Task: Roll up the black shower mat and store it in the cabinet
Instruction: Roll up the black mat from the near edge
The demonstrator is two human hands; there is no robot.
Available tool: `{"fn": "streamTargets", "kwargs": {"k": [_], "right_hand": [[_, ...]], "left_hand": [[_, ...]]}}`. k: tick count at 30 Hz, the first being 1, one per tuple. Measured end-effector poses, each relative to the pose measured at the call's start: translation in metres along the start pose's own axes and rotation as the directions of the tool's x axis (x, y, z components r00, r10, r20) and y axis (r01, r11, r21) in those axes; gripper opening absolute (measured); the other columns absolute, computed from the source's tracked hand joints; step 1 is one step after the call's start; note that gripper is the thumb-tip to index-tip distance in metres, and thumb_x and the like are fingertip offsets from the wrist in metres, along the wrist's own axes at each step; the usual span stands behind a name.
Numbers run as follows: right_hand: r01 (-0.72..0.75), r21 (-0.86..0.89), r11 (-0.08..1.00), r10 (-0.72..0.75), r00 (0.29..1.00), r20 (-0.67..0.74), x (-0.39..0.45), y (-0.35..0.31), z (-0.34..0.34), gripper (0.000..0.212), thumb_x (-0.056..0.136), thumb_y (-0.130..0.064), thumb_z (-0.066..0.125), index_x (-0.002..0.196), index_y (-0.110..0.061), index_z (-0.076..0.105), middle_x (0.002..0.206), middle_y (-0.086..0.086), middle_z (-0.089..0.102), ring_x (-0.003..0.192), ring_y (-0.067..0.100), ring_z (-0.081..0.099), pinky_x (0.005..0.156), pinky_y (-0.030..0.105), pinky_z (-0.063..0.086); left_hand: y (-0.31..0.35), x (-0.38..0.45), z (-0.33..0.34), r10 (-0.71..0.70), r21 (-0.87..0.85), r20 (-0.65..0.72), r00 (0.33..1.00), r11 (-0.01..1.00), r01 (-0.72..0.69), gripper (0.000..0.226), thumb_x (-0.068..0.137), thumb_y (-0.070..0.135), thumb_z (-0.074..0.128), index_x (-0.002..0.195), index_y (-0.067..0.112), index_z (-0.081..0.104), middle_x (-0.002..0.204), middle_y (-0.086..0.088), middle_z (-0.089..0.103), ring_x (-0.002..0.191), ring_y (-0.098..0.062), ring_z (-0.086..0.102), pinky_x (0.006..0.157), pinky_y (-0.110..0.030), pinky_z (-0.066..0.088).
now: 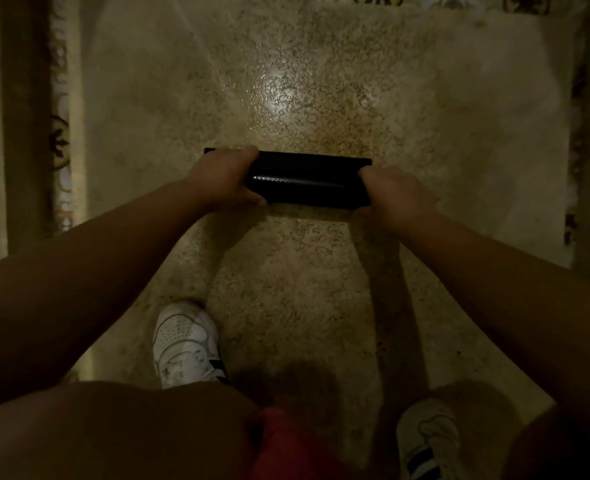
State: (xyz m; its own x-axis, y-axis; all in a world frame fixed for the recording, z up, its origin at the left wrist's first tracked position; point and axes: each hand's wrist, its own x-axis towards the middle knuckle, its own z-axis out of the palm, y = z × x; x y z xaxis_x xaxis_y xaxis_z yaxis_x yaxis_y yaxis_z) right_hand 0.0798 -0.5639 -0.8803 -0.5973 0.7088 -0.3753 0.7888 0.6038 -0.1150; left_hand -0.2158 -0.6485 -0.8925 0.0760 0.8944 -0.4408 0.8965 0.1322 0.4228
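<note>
The black shower mat [307, 180] lies rolled into a tight horizontal roll on the speckled beige floor [304, 271], in the middle of the view. My left hand [227, 178] is closed around its left part, with a short stub of the roll sticking out past my knuckles. My right hand [399, 195] grips the right end. Both arms reach forward and down from the bottom corners. No cabinet is in view.
My two white sneakers stand below the roll, the left one [186, 344] ahead of the right one [428, 441]. A patterned tile border [59, 140] and a pale wall or curtain run along the left edge. Another dark border [577, 133] lines the right side. The light is dim.
</note>
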Motion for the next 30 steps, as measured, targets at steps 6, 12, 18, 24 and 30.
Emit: {"fn": "streamTargets", "kwargs": {"k": [6, 12, 18, 24, 30], "right_hand": [[-0.038, 0.166, 0.985, 0.014, 0.989, 0.145, 0.019, 0.015, -0.014, 0.056, 0.072, -0.038, 0.079, 0.12, -0.019, 0.057, 0.109, 0.011, 0.066, 0.096, 0.031, 0.06, 0.072, 0.033, 0.042], [-0.06, 0.339, 0.939, 0.012, 0.99, 0.143, 0.024, 0.021, -0.016, 0.063, 0.082, -0.033, 0.072, 0.136, -0.011, 0.049, 0.135, 0.015, 0.053, 0.121, 0.033, 0.048, 0.098, 0.039, 0.037], [-0.047, 0.287, 0.957, 0.071, 0.995, -0.071, -0.014, 0.007, 0.029, 0.091, 0.073, -0.025, 0.08, 0.145, -0.012, 0.026, 0.151, 0.014, 0.032, 0.135, 0.032, 0.032, 0.109, 0.044, 0.029], [-0.012, 0.058, 0.998, 0.025, 0.974, -0.225, 0.009, 0.009, 0.02, 0.067, 0.07, -0.016, 0.08, 0.126, -0.002, 0.047, 0.121, 0.022, 0.046, 0.109, 0.04, 0.043, 0.087, 0.047, 0.04], [-0.006, 0.256, 0.967, 0.035, 0.994, -0.107, 0.02, 0.015, 0.003, 0.053, 0.074, -0.026, 0.076, 0.119, -0.005, 0.057, 0.111, 0.019, 0.051, 0.093, 0.033, 0.052, 0.072, 0.034, 0.042]], "left_hand": [[0.005, -0.016, 0.008, 0.087, 0.268, -0.178, 0.98, 0.963, -0.037, 0.081, 0.067, 0.047, 0.077, 0.132, 0.011, 0.045, 0.124, -0.02, 0.052, 0.107, -0.041, 0.049, 0.086, -0.053, 0.044], [-0.002, -0.007, -0.008, 0.096, 0.205, -0.162, 0.982, 0.977, -0.061, 0.069, 0.075, 0.043, 0.076, 0.131, 0.01, 0.053, 0.116, -0.021, 0.061, 0.099, -0.042, 0.056, 0.084, -0.047, 0.046], [-0.003, -0.001, -0.014, 0.034, 0.105, -0.162, 0.986, 0.994, -0.017, 0.06, 0.07, 0.041, 0.081, 0.111, 0.008, 0.052, 0.095, -0.019, 0.064, 0.086, -0.039, 0.059, 0.071, -0.043, 0.045], [-0.01, 0.004, -0.02, 0.029, 0.068, -0.135, 0.99, 0.997, -0.019, 0.056, 0.071, 0.042, 0.079, 0.108, 0.01, 0.051, 0.095, -0.019, 0.063, 0.084, -0.036, 0.057, 0.068, -0.04, 0.043], [-0.025, -0.016, -0.004, 0.121, 0.301, -0.271, 0.955, 0.953, -0.036, 0.07, 0.079, 0.042, 0.071, 0.138, 0.016, 0.043, 0.123, -0.022, 0.052, 0.112, -0.041, 0.048, 0.097, -0.05, 0.034]]}}
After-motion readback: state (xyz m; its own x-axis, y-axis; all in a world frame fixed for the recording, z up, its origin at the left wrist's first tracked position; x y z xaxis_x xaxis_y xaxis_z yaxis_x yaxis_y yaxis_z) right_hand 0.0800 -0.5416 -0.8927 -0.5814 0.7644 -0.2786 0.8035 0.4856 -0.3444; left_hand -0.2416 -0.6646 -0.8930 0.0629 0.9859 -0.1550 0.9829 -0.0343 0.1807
